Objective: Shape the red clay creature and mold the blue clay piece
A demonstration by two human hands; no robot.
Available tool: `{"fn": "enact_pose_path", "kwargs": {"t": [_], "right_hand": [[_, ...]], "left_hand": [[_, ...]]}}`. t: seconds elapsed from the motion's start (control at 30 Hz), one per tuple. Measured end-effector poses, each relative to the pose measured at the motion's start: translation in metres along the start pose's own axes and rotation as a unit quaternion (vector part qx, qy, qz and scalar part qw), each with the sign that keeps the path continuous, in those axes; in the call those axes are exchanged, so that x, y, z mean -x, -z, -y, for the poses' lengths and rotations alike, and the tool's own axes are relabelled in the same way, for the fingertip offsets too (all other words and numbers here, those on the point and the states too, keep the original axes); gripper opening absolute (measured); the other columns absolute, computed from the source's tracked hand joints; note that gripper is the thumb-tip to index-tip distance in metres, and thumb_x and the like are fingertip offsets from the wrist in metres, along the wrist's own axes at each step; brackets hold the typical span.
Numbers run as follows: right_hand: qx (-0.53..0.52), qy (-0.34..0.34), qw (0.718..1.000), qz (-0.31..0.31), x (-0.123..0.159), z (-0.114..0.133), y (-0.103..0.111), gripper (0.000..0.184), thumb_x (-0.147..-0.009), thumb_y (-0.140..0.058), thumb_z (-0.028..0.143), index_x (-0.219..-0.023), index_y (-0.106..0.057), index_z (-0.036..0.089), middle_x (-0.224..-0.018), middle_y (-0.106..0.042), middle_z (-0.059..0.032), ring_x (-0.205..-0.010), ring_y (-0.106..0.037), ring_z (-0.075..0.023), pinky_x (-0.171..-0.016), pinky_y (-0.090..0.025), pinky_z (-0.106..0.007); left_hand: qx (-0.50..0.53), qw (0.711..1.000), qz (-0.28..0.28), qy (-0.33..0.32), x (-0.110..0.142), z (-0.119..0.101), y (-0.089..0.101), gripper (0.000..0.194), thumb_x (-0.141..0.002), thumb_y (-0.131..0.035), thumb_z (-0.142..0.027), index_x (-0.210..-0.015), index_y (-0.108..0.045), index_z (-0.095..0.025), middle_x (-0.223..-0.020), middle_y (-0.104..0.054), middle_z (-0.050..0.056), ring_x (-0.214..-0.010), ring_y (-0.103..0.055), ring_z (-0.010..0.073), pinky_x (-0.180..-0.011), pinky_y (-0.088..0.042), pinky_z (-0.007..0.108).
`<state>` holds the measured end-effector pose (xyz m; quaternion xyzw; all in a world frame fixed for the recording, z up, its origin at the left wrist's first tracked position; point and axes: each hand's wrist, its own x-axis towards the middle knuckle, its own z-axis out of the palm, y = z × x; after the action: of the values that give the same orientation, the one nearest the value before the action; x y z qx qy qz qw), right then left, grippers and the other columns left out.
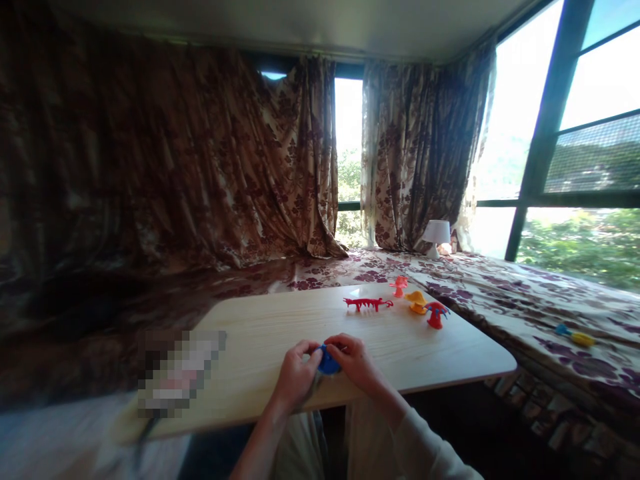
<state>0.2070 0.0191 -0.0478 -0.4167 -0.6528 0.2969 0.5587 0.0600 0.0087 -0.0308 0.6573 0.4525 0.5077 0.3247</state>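
While left hand and right hand pinch one blue piece, four toys (one yellow) stand beyond.

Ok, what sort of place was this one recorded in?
Probably a room in a home: flowered curtains hang by the windows, and a small white lamp stands on a flower-patterned cloth.
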Motion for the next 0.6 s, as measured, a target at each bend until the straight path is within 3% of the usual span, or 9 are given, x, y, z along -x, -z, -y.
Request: {"fn": "enact_pose_path", "kwargs": {"t": [0.3,0.43,0.6], "right_hand": [[0.024,0.030,0.999,0.009,0.002,0.009,0.002,0.021,-0.080,-0.059,0.029,-0.069,-0.071,0.016,-0.067,-0.063,-0.0022,-0.064,-0.058,-0.0149,-0.059,-0.046,-0.024],[0.032,0.035,0.999,0.022,0.004,0.014,0.003,0.024,-0.084,-0.054,0.028,-0.075,-0.073,0.016,-0.072,-0.066,-0.0035,-0.067,-0.060,-0.0150,-0.061,-0.046,-0.024],[0.050,0.028,0.998,0.013,0.003,0.009,0.003,0.016,-0.078,-0.059,0.022,-0.073,-0.071,0.013,-0.070,-0.064,-0.0033,-0.063,-0.058,-0.0141,-0.057,-0.044,-0.023]], "left_hand": [[-0.007,1.000,-0.004,-0.008,0.000,0.001,-0.003,0.027,-0.075,-0.058,-0.039,-0.073,-0.071,-0.015,-0.070,-0.071,0.005,-0.073,-0.064,0.0219,-0.071,-0.049,0.030],[-0.008,1.000,-0.017,-0.011,0.001,0.002,-0.002,0.029,-0.077,-0.056,-0.040,-0.074,-0.070,-0.015,-0.072,-0.071,0.006,-0.074,-0.064,0.0224,-0.071,-0.050,0.030],[-0.006,0.999,-0.029,-0.012,0.000,0.004,-0.001,0.030,-0.075,-0.057,-0.040,-0.076,-0.072,-0.014,-0.074,-0.073,0.007,-0.076,-0.066,0.0238,-0.073,-0.050,0.032]]}}
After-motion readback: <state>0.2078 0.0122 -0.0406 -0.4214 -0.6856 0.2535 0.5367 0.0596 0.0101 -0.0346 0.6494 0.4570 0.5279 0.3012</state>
